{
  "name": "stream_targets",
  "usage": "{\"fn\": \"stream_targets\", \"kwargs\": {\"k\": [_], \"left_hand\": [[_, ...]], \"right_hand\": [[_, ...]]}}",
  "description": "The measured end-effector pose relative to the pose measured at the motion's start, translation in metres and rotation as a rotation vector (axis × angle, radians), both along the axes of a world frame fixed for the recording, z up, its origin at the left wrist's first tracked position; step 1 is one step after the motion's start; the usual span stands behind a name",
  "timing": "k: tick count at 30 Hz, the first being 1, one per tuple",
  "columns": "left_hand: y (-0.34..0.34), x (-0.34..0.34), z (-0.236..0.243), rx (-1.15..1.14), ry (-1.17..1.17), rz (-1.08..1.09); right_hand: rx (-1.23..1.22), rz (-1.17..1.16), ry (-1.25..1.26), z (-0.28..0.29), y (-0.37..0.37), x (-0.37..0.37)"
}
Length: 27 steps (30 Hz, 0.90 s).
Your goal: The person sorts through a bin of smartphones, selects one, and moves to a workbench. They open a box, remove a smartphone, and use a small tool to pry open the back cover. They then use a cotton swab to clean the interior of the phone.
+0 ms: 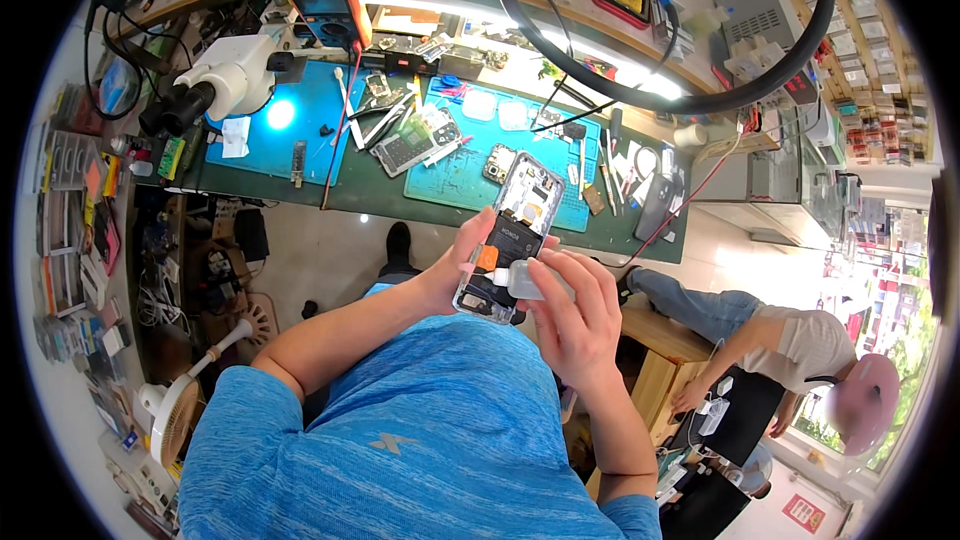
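Observation:
In front of my chest, my left hand (pixel 452 268) is closed around the left edge of an opened smartphone (pixel 541 185). Its back is off, so the black battery (pixel 512 238), an orange patch (pixel 487 258) and inner parts show. My right hand (pixel 582 322) pinches a small translucent squeeze bottle (pixel 524 281) between thumb and fingers. The bottle lies tilted over the phone's lower end, its white nozzle pointing left near the bottom of the battery. Whether the tip touches the phone, I cannot tell.
Beyond the phone, a workbench carries a blue mat (pixel 440 182), a phone frame (pixel 408 148), tools and a white microscope (pixel 232 72). An orange multimeter (pixel 331 12) stands on the shelf. A thick black hose (pixel 650 98) arcs overhead. Another person (pixel 800 340) sits at right; a fan (pixel 178 415) stands left.

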<state>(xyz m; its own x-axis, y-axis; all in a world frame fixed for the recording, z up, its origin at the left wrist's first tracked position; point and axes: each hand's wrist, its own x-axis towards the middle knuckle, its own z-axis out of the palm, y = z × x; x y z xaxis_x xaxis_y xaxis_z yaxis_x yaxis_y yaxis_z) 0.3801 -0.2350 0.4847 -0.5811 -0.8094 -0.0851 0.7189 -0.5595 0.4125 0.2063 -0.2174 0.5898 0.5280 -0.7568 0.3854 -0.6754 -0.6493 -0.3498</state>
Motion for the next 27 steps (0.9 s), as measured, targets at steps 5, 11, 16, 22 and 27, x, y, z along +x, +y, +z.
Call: {"fn": "stream_targets", "kwargs": {"k": [5, 11, 16, 22, 27], "left_hand": [[-0.001, -0.002, 0.002, 0.083, -0.012, -0.009], [-0.002, -0.005, 0.002, 0.091, -0.038, 0.007], [-0.003, -0.005, -0.014, 0.115, 0.052, -0.037], [-0.005, -0.008, 0.007, 0.074, -0.098, 0.073], [-0.005, 0.005, -0.006, 0.029, -0.005, -0.021]], "right_hand": [[-0.074, 0.024, 0.119, 0.008, -0.003, -0.001], [-0.181, 0.115, 0.311, 0.037, -0.008, 0.005], [-0.167, 0.133, 0.362, 0.047, -0.010, 0.007], [0.074, 0.064, 0.183, 0.018, -0.008, -0.008], [0.419, -0.122, -0.337, -0.034, 0.000, -0.039]]}}
